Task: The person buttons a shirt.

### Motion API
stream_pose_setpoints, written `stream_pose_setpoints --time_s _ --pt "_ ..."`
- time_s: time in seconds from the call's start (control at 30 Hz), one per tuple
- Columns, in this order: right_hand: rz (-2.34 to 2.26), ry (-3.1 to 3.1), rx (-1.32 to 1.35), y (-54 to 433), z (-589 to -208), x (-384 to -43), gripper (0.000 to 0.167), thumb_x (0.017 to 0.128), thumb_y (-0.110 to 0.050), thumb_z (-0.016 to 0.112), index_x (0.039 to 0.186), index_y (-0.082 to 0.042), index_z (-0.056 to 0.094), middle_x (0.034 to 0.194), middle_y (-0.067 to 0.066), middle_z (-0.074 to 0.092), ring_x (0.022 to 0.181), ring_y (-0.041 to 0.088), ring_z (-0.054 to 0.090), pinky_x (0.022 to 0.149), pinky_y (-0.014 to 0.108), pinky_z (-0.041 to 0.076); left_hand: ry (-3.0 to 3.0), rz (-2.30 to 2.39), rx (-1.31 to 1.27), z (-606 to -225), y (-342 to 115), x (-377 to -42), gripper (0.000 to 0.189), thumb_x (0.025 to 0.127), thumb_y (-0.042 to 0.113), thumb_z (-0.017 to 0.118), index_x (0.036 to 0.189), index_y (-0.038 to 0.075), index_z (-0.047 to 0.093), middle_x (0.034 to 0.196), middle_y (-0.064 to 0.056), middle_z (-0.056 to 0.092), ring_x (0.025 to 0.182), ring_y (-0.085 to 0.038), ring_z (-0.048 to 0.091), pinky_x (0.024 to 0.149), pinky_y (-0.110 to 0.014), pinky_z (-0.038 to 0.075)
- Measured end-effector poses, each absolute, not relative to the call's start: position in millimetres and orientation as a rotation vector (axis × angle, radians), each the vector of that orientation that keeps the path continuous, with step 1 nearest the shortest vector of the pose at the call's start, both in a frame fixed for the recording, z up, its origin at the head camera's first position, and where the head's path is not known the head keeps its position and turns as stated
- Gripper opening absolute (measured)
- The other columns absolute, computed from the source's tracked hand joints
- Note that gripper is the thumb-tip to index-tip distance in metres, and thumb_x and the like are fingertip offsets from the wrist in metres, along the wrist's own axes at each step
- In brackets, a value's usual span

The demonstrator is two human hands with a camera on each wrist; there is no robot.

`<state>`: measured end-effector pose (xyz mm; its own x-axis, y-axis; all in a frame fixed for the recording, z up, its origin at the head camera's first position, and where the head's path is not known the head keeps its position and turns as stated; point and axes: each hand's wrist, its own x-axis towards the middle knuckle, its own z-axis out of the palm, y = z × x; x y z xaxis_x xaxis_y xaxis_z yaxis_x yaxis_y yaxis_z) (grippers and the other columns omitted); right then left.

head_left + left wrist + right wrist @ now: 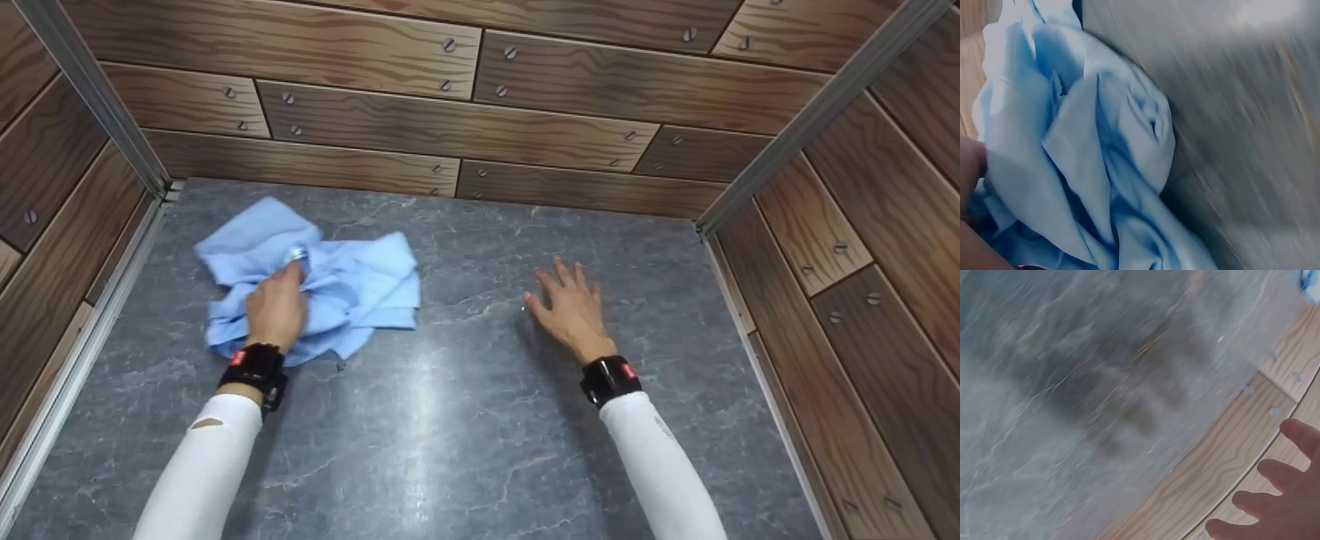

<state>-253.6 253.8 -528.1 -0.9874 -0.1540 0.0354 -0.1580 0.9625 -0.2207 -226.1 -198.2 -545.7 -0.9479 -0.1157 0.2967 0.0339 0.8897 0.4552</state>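
A crumpled light blue garment [367, 285] lies in loose folds at the left of the grey marbled surface. My left hand [277, 306] grips a bunched part of it, and a small shiny patch shows by the fingertips in the head view. In the left wrist view the folds of the garment [1078, 152] fill the left side, with a ribbed band along one edge; only part of the left hand [974, 225] is visible there. My right hand [571, 311] is held over the surface on the right, fingers spread, holding nothing. The right wrist view shows its fingers [1278, 475] apart.
Wood-patterned panels [450, 105] stand at the back, left and right of the grey surface [465, 420]. Metal posts [825, 120] mark the back corners, and a metal rail [82, 352] runs along the left edge. A bright reflection lies on the middle.
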Motion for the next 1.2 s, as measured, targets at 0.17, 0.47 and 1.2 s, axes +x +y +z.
stream_pose_setpoints --time_s 0.17,0.47,1.2 --pt "0.407 -2.99 0.367 228 -526 -251 0.044 0.099 -0.036 0.048 0.14 -0.019 0.052 0.149 0.012 0.044 0.138 0.038 0.038 0.107 0.063 0.029 -2.671 -0.819 -0.13 -537 -143 -225 0.019 0.084 0.002 0.062 0.102 0.009 0.056 0.098 -0.015 0.064 0.083 -0.041 0.062 0.065 -0.053 0.046" --pt "0.982 -2.915 0.578 171 -528 -243 0.046 0.099 -0.042 0.049 0.132 -0.012 0.06 0.13 0.006 0.063 0.123 0.022 0.057 0.104 0.037 0.042 -2.623 -0.939 -0.346 -537 -62 -214 0.022 0.084 0.006 0.067 0.103 0.013 0.057 0.098 -0.006 0.065 0.085 -0.031 0.064 0.07 -0.045 0.05" --pt "1.314 -2.859 0.601 181 -529 -245 0.023 0.094 -0.002 0.049 0.112 -0.01 0.059 0.093 0.005 0.062 0.084 0.016 0.056 0.078 0.033 0.047 -2.621 -1.199 -0.455 -548 -66 -223 0.037 0.091 -0.002 0.05 0.126 0.006 0.058 0.137 -0.014 0.052 0.126 -0.034 0.048 0.105 -0.052 0.038"
